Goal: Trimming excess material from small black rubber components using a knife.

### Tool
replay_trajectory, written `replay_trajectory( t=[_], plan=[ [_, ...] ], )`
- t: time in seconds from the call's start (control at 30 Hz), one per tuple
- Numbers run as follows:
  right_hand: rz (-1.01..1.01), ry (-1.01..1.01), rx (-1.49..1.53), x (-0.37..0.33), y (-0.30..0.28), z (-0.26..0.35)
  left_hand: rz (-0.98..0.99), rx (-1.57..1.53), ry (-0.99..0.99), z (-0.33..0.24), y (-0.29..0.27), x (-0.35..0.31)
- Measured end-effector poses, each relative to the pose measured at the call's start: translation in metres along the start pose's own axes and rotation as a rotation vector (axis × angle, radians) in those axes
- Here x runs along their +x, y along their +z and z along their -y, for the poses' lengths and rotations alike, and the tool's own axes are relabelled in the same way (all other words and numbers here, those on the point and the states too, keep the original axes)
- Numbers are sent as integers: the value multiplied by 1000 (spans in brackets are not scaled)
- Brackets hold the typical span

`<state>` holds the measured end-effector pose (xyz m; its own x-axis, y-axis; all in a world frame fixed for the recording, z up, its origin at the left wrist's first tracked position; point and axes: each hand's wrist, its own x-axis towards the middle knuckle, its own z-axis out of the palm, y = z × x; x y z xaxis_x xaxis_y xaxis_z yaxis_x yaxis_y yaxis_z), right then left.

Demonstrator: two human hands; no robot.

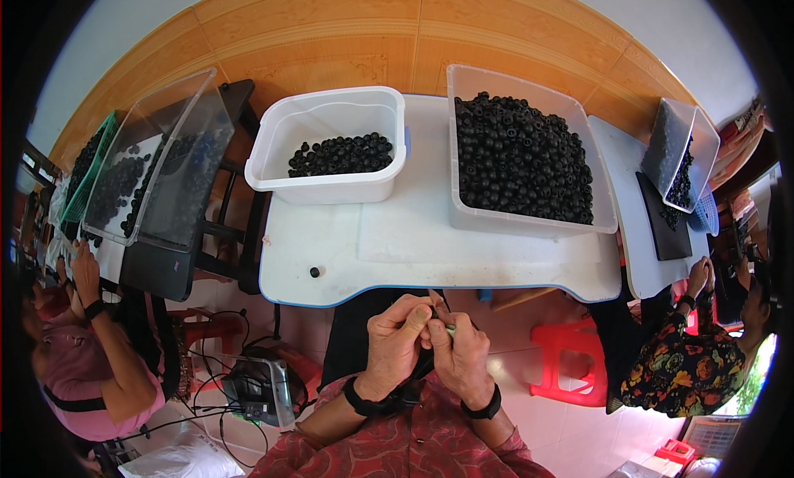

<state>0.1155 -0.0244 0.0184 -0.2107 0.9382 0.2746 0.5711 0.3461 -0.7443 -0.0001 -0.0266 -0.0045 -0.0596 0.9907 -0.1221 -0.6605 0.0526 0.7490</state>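
My left hand [395, 343] and my right hand [460, 352] meet in front of the table's near edge, above my lap. Both are closed, thumbs and fingertips pressed together. Between the fingertips a bit of a small dark piece [434, 312] shows, mostly covered by my fingers. Under my right thumb a pale sliver of some slim object [451, 332] peeks out; its kind is hidden. Closest on the white table [331, 267] lies one small black round piece [314, 272]. Farther back, a white tub [325, 193] contains several similar black pieces [343, 155].
A large translucent bin [533, 223] heaped with black hollow round pieces [521, 160] stands right of the tub. People work at the left [112, 370] and right [682, 366], beside more clear bins. A red stool [571, 362] and tangled cables [219, 379] are on the floor.
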Motion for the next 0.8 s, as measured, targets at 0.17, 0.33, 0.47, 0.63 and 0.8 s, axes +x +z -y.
replay_trajectory(
  t=[0.17,0.33,0.47,0.63,0.8],
  plan=[
    [-40,135,253,-5,0,-1,64,-60,-3,-4,4,0],
    [4,134,230,-5,-4,-5,114,-46,4,-5,1,1],
    [27,129,221,-3,-8,1,121,1,17,-9,1,0],
    [32,121,173,-6,-4,-5,126,14,33,-9,0,1],
    [-4,82,85,-5,-2,-4,87,74,85,-5,-1,1]
  ],
)
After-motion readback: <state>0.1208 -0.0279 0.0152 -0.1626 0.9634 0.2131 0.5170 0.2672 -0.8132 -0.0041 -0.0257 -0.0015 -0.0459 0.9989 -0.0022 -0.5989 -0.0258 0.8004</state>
